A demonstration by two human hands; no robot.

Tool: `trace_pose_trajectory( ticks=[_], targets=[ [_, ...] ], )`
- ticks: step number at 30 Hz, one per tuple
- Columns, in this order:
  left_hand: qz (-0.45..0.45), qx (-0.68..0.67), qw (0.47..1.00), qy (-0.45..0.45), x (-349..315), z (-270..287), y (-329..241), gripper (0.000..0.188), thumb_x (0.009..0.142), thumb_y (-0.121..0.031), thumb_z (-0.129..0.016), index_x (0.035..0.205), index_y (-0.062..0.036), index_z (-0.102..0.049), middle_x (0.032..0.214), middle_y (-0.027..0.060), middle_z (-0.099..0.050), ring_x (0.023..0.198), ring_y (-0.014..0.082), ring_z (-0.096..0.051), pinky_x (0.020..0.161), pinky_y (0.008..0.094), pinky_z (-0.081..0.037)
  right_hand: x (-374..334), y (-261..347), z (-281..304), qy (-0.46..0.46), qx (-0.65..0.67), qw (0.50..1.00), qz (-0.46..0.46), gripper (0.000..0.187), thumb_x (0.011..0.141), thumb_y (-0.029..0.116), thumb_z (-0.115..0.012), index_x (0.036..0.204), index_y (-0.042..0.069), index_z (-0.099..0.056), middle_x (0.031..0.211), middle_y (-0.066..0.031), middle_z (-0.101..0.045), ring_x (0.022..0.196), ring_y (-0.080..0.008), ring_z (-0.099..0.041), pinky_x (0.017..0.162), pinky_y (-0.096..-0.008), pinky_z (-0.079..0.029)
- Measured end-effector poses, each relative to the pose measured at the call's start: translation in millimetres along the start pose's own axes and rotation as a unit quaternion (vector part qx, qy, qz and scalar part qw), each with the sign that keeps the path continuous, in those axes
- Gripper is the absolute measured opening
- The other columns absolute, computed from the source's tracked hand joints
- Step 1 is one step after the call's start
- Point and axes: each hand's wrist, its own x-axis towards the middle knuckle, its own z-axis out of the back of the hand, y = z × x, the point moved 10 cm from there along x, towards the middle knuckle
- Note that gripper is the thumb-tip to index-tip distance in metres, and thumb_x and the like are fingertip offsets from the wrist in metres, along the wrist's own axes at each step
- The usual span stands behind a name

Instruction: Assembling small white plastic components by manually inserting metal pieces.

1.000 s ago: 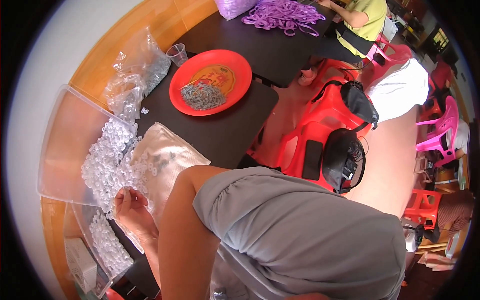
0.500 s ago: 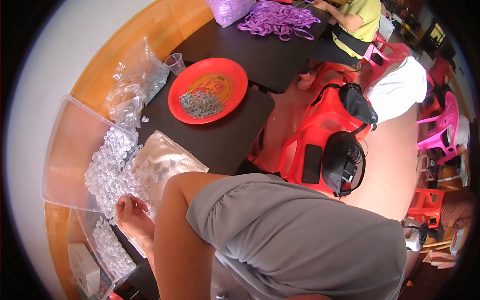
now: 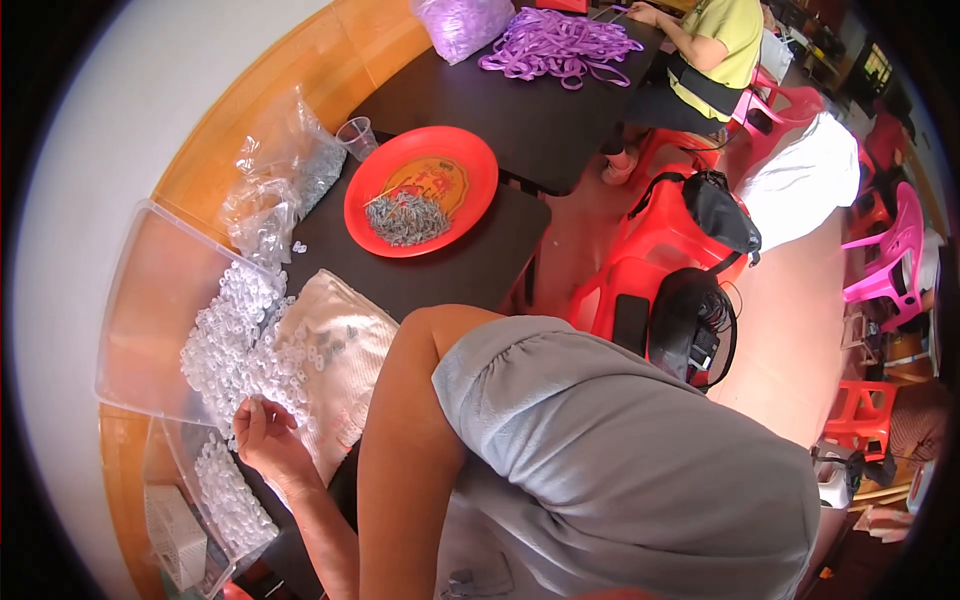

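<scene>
My left hand (image 3: 268,440) hovers over the pile of small white plastic ring-shaped pieces (image 3: 225,335). Thumb and fingers are pinched together; what lies between them is too small to make out. Under and beside the pile is a beige cloth (image 3: 345,340) with a few grey pieces on it. Just below the hand, a clear bin (image 3: 190,480) holds more white pieces. A bare bent limb of mine (image 3: 405,470), coming out of loose grey cloth (image 3: 620,440), fills the middle and covers part of my left forearm. My right hand is not in view.
A red oval plate (image 3: 475,185) with thin grey pieces stands on the dark table (image 3: 440,270). Near it are a clear cup (image 3: 357,137) and a plastic bag (image 3: 320,165). Purple straps (image 3: 560,45) lie farther off, beside a co-worker (image 3: 715,50). Red stools (image 3: 630,260) stand at right.
My bent limb and the grey cloth have shifted to the right, showing more of my left forearm and the beige cloth. The left hand stays pinched in nearly the same place.
</scene>
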Motion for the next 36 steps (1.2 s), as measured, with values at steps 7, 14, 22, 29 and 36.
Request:
trace_pose_trajectory(
  ticks=[7, 14, 22, 29, 36],
  targets=[
    [0.010, 0.026, 1.000, -0.004, -9.6, 35.8, -42.0, 0.004, 0.092, -0.006, -0.054, 0.092, -0.0064, -0.058, 0.071, 0.0033, -0.056, 0.056, 0.0108, -0.049, 0.045, 0.0224, -0.035, -26.2, 21.7, -18.9, 0.005, -0.029, 1.000, 0.012, 0.022, 0.072, 0.010, -0.061, 0.091, -0.001, -0.058, 0.073, -0.0117, -0.058, 0.066, -0.0269, -0.058, 0.060, -0.0375, -0.046],
    [0.010, 0.122, 0.989, -0.081, -30.8, 99.6, -86.9, 0.007, 0.093, -0.008, -0.052, 0.096, -0.0028, -0.057, 0.071, 0.0048, -0.057, 0.050, 0.0105, -0.049, 0.040, 0.0219, -0.036, -43.1, 33.3, -16.8, 0.010, -0.043, 0.999, 0.011, 0.023, 0.071, 0.011, -0.061, 0.091, -0.001, -0.057, 0.073, -0.0120, -0.057, 0.066, -0.0281, -0.058, 0.059, -0.0382, -0.046],
    [-0.011, 0.132, 0.988, -0.081, -33.2, 140.6, -69.3, 0.008, 0.093, -0.009, -0.054, 0.095, -0.0020, -0.057, 0.070, 0.0042, -0.056, 0.051, 0.0103, -0.049, 0.041, 0.0218, -0.036, -47.9, 43.8, -6.6, 0.000, -0.067, 0.998, 0.009, 0.025, 0.071, 0.012, -0.061, 0.091, -0.001, -0.056, 0.072, -0.0123, -0.057, 0.066, -0.0294, -0.058, 0.059, -0.0390, -0.046],
    [-0.038, 0.144, 0.987, -0.060, 11.7, 95.6, -62.4, 0.007, 0.092, -0.008, -0.055, 0.093, -0.0016, -0.058, 0.070, 0.0042, -0.055, 0.052, 0.0106, -0.047, 0.042, 0.0216, -0.033, -54.4, 53.7, -30.5, -0.015, -0.097, 0.995, 0.013, 0.026, 0.070, 0.012, -0.062, 0.091, -0.001, -0.055, 0.072, -0.0126, -0.056, 0.066, -0.0306, -0.058, 0.058, -0.0398, -0.046],
    [-0.082, 0.028, 0.996, -0.025, 59.6, 17.6, -59.2, 0.005, 0.091, -0.002, -0.053, 0.092, -0.0012, -0.058, 0.071, 0.0056, -0.057, 0.056, 0.0121, -0.049, 0.046, 0.0230, -0.036, -48.7, 58.0, -74.4, -0.010, -0.121, 0.993, 0.007, 0.027, 0.069, 0.013, -0.062, 0.091, -0.001, -0.054, 0.071, -0.0129, -0.055, 0.066, -0.0317, -0.058, 0.058, -0.0405, -0.045]
  ],
)
